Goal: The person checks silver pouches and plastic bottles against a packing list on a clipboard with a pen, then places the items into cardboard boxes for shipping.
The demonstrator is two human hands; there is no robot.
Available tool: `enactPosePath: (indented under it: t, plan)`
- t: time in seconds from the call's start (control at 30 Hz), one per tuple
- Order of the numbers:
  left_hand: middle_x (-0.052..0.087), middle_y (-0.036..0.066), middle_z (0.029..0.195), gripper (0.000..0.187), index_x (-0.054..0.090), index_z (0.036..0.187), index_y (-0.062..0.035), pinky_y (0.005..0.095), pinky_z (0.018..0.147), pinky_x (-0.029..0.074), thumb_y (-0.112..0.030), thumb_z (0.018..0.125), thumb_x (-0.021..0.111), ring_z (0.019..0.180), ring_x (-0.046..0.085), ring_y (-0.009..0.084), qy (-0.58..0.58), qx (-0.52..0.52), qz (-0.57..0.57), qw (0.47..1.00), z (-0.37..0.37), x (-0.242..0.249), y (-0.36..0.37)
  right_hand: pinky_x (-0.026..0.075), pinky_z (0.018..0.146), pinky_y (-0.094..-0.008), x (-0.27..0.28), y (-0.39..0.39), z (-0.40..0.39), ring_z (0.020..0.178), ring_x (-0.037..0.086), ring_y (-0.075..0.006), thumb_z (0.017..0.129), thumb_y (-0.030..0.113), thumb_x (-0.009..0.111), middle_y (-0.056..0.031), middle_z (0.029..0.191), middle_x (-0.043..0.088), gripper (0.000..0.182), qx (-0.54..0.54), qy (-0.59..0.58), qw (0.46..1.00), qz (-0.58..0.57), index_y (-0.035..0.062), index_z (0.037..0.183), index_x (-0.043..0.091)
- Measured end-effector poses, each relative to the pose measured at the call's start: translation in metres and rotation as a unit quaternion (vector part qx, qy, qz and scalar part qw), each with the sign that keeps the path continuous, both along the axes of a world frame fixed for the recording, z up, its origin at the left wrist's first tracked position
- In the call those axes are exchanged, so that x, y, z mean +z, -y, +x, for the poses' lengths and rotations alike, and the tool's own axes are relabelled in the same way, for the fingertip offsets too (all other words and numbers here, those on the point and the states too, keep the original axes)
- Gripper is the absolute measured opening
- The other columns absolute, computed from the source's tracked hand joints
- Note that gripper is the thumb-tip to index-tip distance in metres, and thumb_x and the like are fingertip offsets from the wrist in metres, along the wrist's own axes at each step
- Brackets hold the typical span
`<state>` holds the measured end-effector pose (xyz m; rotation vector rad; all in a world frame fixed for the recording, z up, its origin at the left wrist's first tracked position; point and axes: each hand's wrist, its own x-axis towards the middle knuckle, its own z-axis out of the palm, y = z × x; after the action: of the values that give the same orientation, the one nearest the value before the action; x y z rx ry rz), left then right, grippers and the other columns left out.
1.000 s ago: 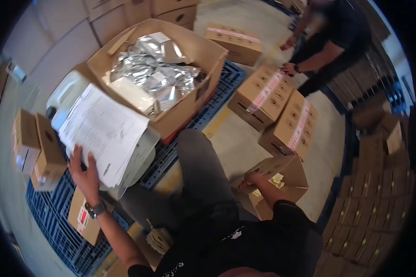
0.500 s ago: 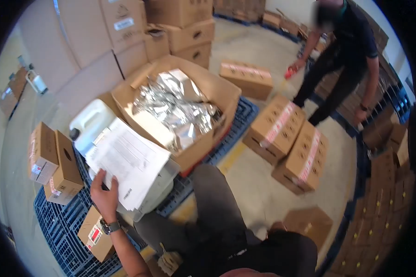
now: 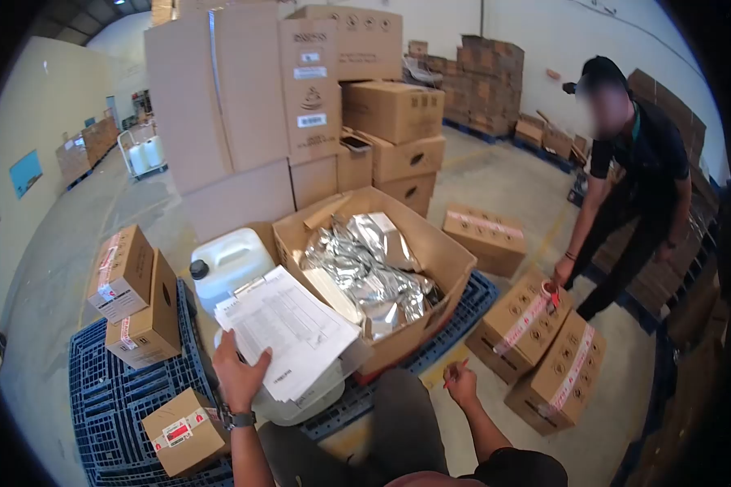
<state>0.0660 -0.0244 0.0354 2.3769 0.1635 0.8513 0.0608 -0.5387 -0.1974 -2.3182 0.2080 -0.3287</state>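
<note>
My left hand, with a watch on the wrist, rests at the lower left edge of a stack of papers on a clipboard, its thumb and fingers apart. The papers lie over a translucent plastic tub, beside a white jerrycan with a black cap. Silver foil bags fill the open carton behind. My right hand is raised at lower centre, fingers curled around something small and reddish that I cannot make out.
A co-worker bends at the right, one hand holding a red tape dispenser on a taped carton. Another taped carton stands beside it. Small boxes and a blue pallet are at left; tall cartons rise behind.
The view has tilted up. My right hand has come into view. The co-worker's hand with the red dispenser has moved down onto the taped carton. My left hand stays at the papers.
</note>
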Motion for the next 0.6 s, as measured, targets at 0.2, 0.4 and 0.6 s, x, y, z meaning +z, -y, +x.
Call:
enactPosePath:
  t: [0.2,0.4,0.6]
  plan:
    - [0.050,0.030,0.142,0.089,0.050,0.137,0.0092,0.0514,0.113,0.031,-0.041,0.071,0.083,0.129,0.046,0.0456,-0.044,0.060,0.033,0.997,-0.005,0.003,0.012,0.055,0.067,-0.0342,0.253,-0.092,0.154,0.072,0.072,-0.0235,0.088,0.006,0.072,-0.0124,0.077,0.070,0.009,0.014,0.431,0.902,-0.025,0.0015,0.091,0.066]
    - [0.048,0.030,0.142,0.091,0.049,0.136,0.0083,0.0574,0.108,0.034,-0.047,0.071,0.081,0.123,0.045,0.0487,-0.084,0.093,0.041,0.991,0.001,0.010,0.018,0.055,0.065,-0.0317,0.522,-0.210,0.281,0.072,0.072,-0.0216,0.089,0.012,0.074,-0.0128,0.078,0.070,0.014,0.169,0.585,0.793,-0.026,0.0009,0.091,0.066]
    - [0.052,0.029,0.140,0.085,0.055,0.130,0.0051,0.0631,0.107,0.034,-0.048,0.068,0.080,0.121,0.050,0.0500,-0.071,0.096,0.037,0.992,0.007,0.004,0.013,0.054,0.069,-0.0368,0.770,-0.345,0.368,0.076,0.071,-0.0277,0.090,0.026,0.073,-0.0128,0.085,0.072,0.027,0.272,0.622,0.731,-0.071,0.0028,0.100,0.065]
